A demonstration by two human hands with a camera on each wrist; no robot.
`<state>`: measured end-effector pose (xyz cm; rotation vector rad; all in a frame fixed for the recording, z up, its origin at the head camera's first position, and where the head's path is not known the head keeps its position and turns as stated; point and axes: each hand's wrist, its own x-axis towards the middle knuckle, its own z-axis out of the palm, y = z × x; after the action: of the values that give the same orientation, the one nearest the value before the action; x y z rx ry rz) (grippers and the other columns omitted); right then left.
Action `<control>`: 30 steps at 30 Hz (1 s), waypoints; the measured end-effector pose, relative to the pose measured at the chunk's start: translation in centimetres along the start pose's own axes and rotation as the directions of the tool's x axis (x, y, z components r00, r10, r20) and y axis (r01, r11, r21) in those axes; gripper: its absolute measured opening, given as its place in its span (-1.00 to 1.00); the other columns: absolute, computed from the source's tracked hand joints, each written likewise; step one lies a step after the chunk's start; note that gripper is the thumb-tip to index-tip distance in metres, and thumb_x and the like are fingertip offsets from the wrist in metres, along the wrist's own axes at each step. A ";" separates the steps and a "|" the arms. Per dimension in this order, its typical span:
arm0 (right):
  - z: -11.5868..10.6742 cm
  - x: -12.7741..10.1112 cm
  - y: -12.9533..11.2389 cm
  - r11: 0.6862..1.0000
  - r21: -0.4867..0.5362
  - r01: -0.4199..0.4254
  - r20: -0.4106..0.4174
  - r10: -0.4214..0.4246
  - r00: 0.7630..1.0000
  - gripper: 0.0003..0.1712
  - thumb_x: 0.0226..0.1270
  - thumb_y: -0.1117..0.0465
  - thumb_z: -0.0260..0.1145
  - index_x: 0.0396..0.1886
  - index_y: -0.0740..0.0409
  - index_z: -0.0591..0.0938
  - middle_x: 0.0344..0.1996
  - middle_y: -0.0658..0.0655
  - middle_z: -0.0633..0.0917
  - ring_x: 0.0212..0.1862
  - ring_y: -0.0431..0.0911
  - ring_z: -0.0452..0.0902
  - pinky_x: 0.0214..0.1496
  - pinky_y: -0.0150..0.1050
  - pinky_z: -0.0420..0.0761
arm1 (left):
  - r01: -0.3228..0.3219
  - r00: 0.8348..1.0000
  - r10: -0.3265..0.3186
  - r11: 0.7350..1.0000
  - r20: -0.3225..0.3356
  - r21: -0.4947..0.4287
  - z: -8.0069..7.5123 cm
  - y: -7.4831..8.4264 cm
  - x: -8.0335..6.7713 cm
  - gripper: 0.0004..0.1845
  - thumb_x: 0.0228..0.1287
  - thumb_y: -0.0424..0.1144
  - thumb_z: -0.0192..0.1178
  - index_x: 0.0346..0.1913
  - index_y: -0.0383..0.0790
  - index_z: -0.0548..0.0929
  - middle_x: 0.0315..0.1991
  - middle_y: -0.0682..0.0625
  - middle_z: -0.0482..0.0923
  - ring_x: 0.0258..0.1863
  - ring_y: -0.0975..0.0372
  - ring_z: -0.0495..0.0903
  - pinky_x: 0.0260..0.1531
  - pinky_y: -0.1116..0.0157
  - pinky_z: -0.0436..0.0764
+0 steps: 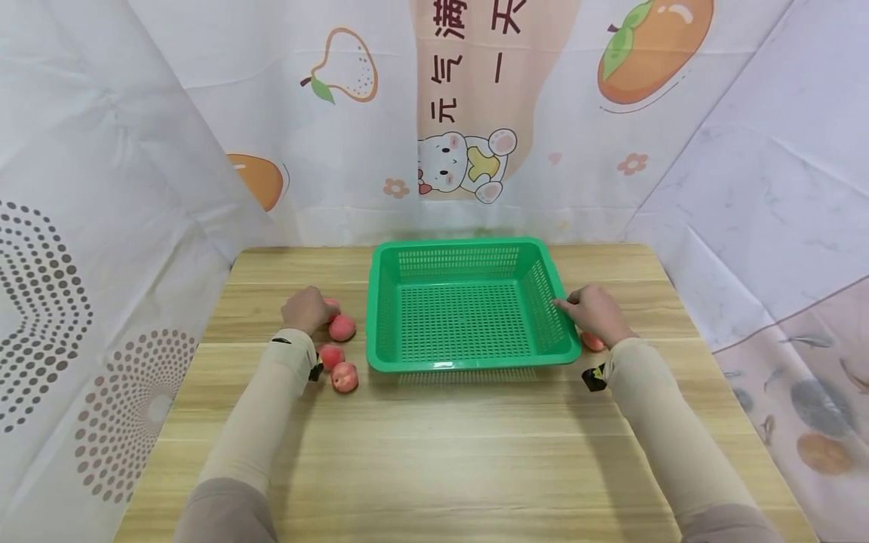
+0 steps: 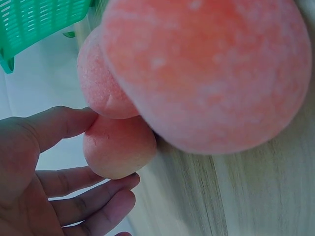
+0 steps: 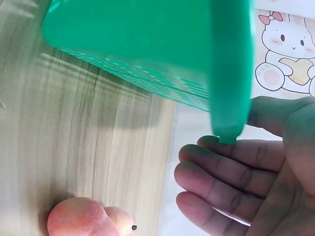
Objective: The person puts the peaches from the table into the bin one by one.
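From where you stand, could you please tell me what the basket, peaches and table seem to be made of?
Basket: probably moulded plastic, smooth and slightly glossy, judging by highlights on its even green rim.
Peaches: matte, with pale mottling over red; real fruit or imitation, I cannot tell.
Table: wood or wood-look laminate with a soft sheen, since pale grain shows.

left fingers (image 1: 322, 308) on peach (image 1: 333, 304), right fingers (image 1: 566, 304) on green basket (image 1: 473, 365)

Printed sideways on wall cloth (image 1: 265, 45): characters "元气满" (image 1: 446, 69), "一天" (image 1: 507, 16).
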<state>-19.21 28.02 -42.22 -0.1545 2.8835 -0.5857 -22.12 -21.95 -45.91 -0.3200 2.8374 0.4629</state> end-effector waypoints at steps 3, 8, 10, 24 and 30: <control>0.1 0.0 0.0 1.000 0.000 -0.001 0.000 0.001 1.000 -0.54 0.47 0.04 0.17 -0.32 0.37 0.74 -0.57 0.12 0.68 -0.44 -0.05 0.45 -0.27 -0.09 0.51 | 0.008 1.000 -0.008 1.000 -0.003 -0.002 0.0 0.0 0.1 -0.71 0.09 -0.06 0.21 -0.42 -0.28 0.59 -0.26 -0.24 0.60 -0.20 -0.06 0.57 -0.09 -0.05 0.51; 0.0 -0.2 -0.2 1.000 -0.005 -0.001 -0.002 0.001 1.000 -0.55 0.47 0.05 0.17 -0.44 0.32 0.71 -0.66 0.07 0.59 -0.48 -0.06 0.41 -0.34 -0.16 0.46 | -0.041 0.994 0.037 0.998 -0.098 -0.040 0.1 -0.2 0.1 -0.73 0.11 -0.16 0.16 -0.32 -0.35 0.61 -0.26 -0.29 0.62 -0.20 -0.12 0.59 -0.13 -0.06 0.51; 0.0 -0.3 -0.2 1.000 0.000 -0.011 0.002 0.011 1.000 -0.54 0.47 0.04 0.17 -0.50 0.29 0.68 -0.70 0.06 0.53 -0.51 -0.06 0.37 -0.38 -0.20 0.40 | -0.075 0.987 0.066 0.995 -0.144 -0.062 0.1 -0.3 0.3 -0.69 0.18 -0.21 0.10 -0.18 -0.41 0.63 -0.18 -0.35 0.64 -0.14 -0.18 0.59 -0.08 -0.08 0.50; 0.5 -0.5 -0.3 0.998 0.058 -0.022 -0.091 0.028 0.996 -0.55 0.41 0.09 0.24 -0.10 0.48 0.68 -0.16 0.43 0.72 -0.12 0.23 0.64 -0.02 0.14 0.56 | -0.121 0.976 0.101 0.988 -0.194 -0.093 -1.0 0.2 1.1 -0.52 0.33 -0.09 0.13 0.12 -0.42 0.59 0.06 -0.39 0.59 0.03 -0.24 0.56 0.08 -0.09 0.48; 0.6 -0.2 -0.3 0.999 0.037 -0.026 -0.089 0.029 0.996 -0.52 0.45 0.08 0.19 -0.06 0.50 0.66 -0.08 0.47 0.68 0.01 0.32 0.57 0.06 0.19 0.52 | -0.141 0.966 0.109 0.982 -0.234 -0.124 -1.7 0.7 1.6 -0.46 0.28 -0.01 0.15 0.15 -0.38 0.58 0.08 -0.35 0.60 0.04 -0.21 0.57 0.01 -0.09 0.52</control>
<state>-18.88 27.55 -42.61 -0.0849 2.9540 -0.6557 -24.15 -22.20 -44.58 -0.2330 3.0661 0.6955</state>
